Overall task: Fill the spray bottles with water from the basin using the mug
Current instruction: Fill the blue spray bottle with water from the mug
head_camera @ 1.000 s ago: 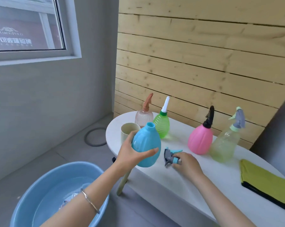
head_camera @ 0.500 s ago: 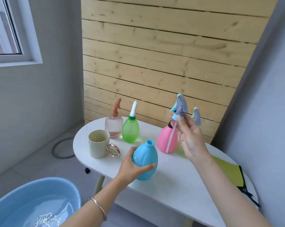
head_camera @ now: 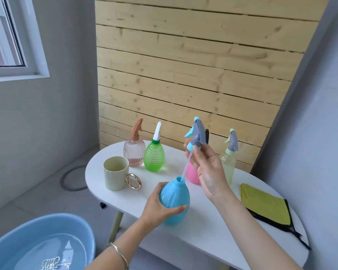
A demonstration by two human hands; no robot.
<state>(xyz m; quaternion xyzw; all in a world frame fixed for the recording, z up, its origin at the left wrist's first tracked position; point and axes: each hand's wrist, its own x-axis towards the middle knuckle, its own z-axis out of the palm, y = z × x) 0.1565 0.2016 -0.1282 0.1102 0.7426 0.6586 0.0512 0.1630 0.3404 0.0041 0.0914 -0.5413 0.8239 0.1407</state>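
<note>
At the near edge of the white oval table [head_camera: 203, 238], the left hand [head_camera: 159, 208] wraps its fingers and thumb round the belly of the blue bottle [head_camera: 176, 201], which stands upright on the tabletop with its neck uncapped. Above it the right hand [head_camera: 210, 172] pinches the collar of the grey-and-blue spray head [head_camera: 197, 136] between thumb and fingertips, and the thin pale tube [head_camera: 186, 166] slants down with its tip just inside the bottle's mouth. Behind stand the cream mug [head_camera: 115, 177] with a gold ring handle, a clear pink ribbed bottle [head_camera: 134, 153], a green bottle [head_camera: 154, 157], a pink bottle [head_camera: 191, 175] and a pale yellow one [head_camera: 229, 164]; a yellow-green cloth [head_camera: 265, 205] lies to the right. Pine planks [head_camera: 183, 75] back the table, grey walls flank it, and the blue basin [head_camera: 74, 221] holding water sits on the floor lower left. The blue bottle is opaque, pear-shaped and glossy. Half a second ago the tube hung clear of the neck, beside the pink bottle; a second ago the spray head lay on the table under the right hand.
</note>
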